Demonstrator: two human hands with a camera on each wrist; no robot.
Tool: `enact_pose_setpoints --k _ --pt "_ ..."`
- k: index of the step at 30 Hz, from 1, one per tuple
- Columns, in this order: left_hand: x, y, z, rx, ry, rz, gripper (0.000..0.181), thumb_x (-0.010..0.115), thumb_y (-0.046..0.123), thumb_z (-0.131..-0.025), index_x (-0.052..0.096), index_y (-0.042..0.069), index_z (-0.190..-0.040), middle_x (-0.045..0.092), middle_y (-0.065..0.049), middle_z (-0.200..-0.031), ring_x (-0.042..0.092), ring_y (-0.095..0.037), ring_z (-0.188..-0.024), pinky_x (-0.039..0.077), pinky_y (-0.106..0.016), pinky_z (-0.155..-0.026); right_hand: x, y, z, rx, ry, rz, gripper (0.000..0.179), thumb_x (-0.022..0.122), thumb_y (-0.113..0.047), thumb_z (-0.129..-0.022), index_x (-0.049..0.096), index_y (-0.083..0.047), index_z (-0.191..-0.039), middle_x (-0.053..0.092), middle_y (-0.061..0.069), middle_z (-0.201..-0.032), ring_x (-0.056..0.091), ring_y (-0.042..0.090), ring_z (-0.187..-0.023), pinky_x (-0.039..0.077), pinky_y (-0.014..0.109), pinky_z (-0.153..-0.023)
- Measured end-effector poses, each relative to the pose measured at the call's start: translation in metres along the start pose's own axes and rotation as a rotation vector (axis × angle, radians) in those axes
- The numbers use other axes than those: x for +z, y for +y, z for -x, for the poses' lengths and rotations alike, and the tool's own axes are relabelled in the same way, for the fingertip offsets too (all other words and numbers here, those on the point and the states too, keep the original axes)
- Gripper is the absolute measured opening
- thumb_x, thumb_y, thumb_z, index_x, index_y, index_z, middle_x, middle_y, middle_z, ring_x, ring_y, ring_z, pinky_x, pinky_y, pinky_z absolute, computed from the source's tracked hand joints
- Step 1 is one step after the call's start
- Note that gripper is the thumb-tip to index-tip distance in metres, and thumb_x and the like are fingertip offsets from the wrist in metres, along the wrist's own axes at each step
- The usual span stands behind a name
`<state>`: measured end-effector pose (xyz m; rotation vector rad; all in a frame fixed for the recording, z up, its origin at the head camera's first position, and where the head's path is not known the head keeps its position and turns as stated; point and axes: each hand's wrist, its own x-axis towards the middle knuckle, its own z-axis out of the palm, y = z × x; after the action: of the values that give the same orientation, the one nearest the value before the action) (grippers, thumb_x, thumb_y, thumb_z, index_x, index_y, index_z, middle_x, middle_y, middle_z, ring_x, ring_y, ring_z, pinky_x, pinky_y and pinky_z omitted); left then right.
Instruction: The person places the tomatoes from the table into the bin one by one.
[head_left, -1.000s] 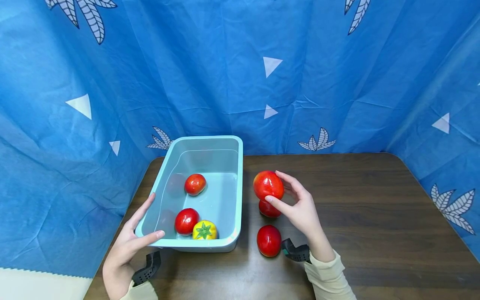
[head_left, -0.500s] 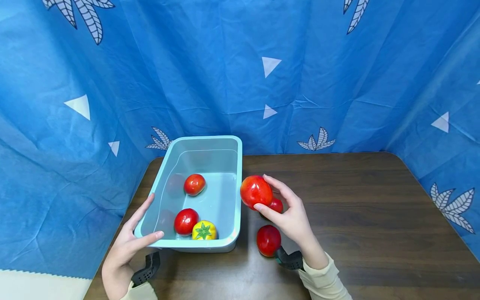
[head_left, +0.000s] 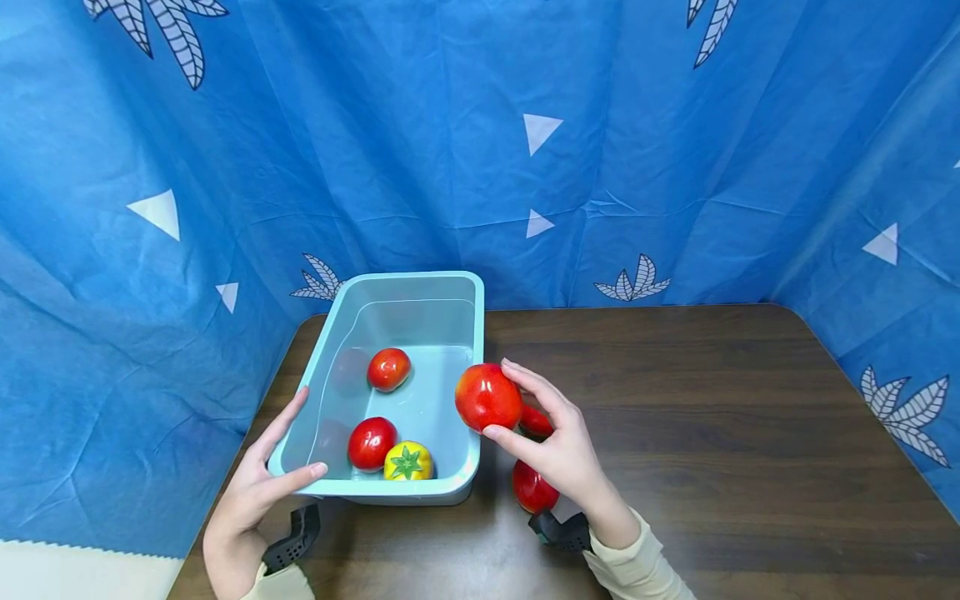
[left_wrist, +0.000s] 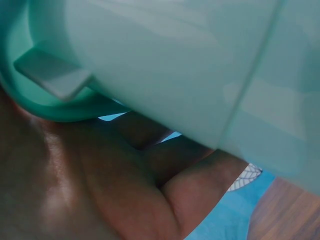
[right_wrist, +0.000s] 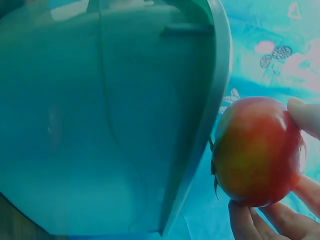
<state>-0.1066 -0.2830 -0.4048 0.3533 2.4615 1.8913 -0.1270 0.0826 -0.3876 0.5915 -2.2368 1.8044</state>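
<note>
My right hand (head_left: pixel 551 446) pinches a large glossy red tomato (head_left: pixel 488 397) between thumb and fingertips, over the right rim of a light blue plastic bin (head_left: pixel 478 333). Small green leaves show on the held tomato (right_wrist: pixel 257 150) in the right wrist view. At the bin's near left corner my left hand (head_left: pixel 251 496) grips the rim, its thumb over the edge and other fingers against the outer wall. Inside lie a red tomato (head_left: pixel 389 369), a second red tomato (head_left: pixel 372 443) and a yellow tomato (head_left: pixel 408 460) with a green star-shaped top.
Two red round fruits, one red fruit (head_left: pixel 535 421) behind the right hand and a darker red fruit (head_left: pixel 534 487) nearer, lie partly hidden on the brown wooden table (head_left: pixel 712 433). A blue patterned cloth (head_left: pixel 420 142) hangs behind and along both sides.
My right hand has carried the red tomato left and slightly nearer, from above the fruits on the table to the bin's right rim. The left hand stays on the bin.
</note>
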Motion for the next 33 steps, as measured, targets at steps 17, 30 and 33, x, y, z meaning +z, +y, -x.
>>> enact_pose_setpoints --k 17,30,33 --pt "0.001 0.001 0.0 -0.016 0.006 -0.002 0.088 0.062 -0.006 -0.079 0.019 0.02 -0.151 0.02 -0.009 -0.149 0.031 -0.023 -0.119 0.046 -0.025 -0.084 0.021 -0.003 0.006 -0.077 -0.047 -0.047 0.064 0.078 -0.014 -0.077 0.051 -0.02 -0.135 0.049 0.0 -0.137 0.05 0.017 -0.118 0.051 0.036 -0.084" --pt "0.0 0.0 0.0 0.014 -0.008 0.015 0.086 0.061 -0.008 -0.079 0.02 0.016 -0.151 0.02 -0.011 -0.148 0.034 -0.022 -0.118 0.048 -0.026 -0.083 0.015 0.001 0.003 -0.166 -0.062 -0.036 0.062 0.077 -0.01 -0.077 0.051 -0.006 -0.133 0.049 0.009 -0.137 0.051 0.022 -0.118 0.047 0.031 -0.091" --pt "0.001 0.0 0.0 0.019 -0.007 0.014 0.086 0.061 -0.008 -0.079 0.02 0.016 -0.151 0.02 -0.012 -0.149 0.034 -0.022 -0.118 0.048 -0.026 -0.083 0.011 0.002 0.002 -0.144 -0.06 -0.016 0.062 0.077 -0.011 -0.077 0.051 -0.011 -0.134 0.049 0.006 -0.137 0.051 0.018 -0.118 0.047 0.032 -0.09"
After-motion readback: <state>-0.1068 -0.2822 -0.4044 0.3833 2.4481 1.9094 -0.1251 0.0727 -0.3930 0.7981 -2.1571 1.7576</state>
